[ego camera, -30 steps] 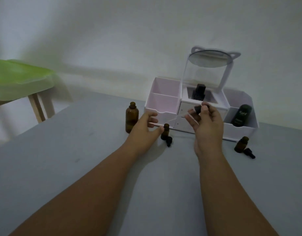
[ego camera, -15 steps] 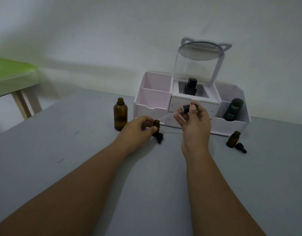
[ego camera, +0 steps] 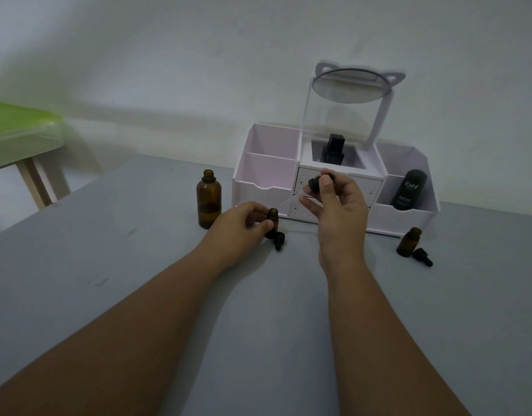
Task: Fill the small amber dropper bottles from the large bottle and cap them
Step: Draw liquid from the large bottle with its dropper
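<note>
My left hand (ego camera: 239, 229) grips a small amber bottle (ego camera: 272, 220) that stands uncapped on the grey table (ego camera: 138, 265). A black dropper cap (ego camera: 279, 239) lies just in front of it. My right hand (ego camera: 339, 211) holds a black-bulbed dropper (ego camera: 315, 184) tilted, its clear glass tip slanting down-left toward the small bottle's mouth. The large amber bottle (ego camera: 209, 202) stands uncapped to the left, partly filled. A second small amber bottle (ego camera: 408, 242) stands uncapped at the right with its black dropper cap (ego camera: 423, 257) lying beside it.
A white organiser (ego camera: 267, 187) with compartments, small drawers and a round mirror (ego camera: 351, 85) stands at the back against the wall. It holds a dark Kahf bottle (ego camera: 408, 190) and a black bottle (ego camera: 333, 150). A green-topped wooden stool (ego camera: 18, 133) stands off the table's left.
My left hand closed around the small bottle. My right hand brought the dropper lower and tilted its tip toward the bottle's mouth. The camera view shifted slightly.
</note>
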